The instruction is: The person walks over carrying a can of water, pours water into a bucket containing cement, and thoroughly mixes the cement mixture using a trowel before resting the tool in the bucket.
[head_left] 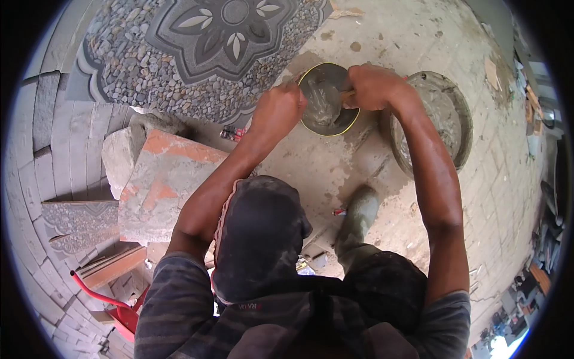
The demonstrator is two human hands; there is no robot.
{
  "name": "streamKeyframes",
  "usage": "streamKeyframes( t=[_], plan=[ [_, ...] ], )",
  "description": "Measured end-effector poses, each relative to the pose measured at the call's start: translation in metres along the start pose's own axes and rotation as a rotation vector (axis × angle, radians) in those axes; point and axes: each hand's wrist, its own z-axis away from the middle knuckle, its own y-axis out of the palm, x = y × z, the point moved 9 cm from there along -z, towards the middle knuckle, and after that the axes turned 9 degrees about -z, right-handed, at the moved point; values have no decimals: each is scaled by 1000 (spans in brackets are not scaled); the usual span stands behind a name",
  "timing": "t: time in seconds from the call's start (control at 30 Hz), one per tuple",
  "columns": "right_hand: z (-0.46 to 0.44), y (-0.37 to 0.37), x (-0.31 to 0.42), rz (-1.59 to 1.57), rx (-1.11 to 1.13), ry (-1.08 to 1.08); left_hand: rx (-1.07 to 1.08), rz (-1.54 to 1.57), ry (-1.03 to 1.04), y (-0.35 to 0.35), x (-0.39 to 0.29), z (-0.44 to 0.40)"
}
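My left hand [283, 106] is closed on the left rim of a dark bowl [342, 124] with a yellow edge. Wet grey mortar [323, 99] lies inside the bowl. My right hand [375, 87] is closed at the bowl's right side around the brownish handle of a trowel [348, 96]. The trowel's blade seems to be in the mortar, smeared with it, so its outline is hard to make out. Just right of my right hand stands a larger bucket [463, 110] of grey mortar, partly hidden by my forearm.
A patterned tile [233, 57] with pebble and flower design lies at the upper left. Near my left arm is a mortar-stained slab [161, 191] on a rough block [122, 155]. My boot [362, 212] is on the dirty floor. A red tool [124, 314] lies lower left.
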Motion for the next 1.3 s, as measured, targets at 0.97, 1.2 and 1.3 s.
streamKeyframes(
  t=[0.97,1.2,1.3],
  plan=[
    [112,-37,24,277,-574,-411,490,401,-625,-26,124,29],
    [151,-72,-80,-587,-455,-141,374,276,-438,-77,67,-8],
    [195,-78,-116,-975,-578,-198,465,288,-359,-73,39,-13]
  ],
)
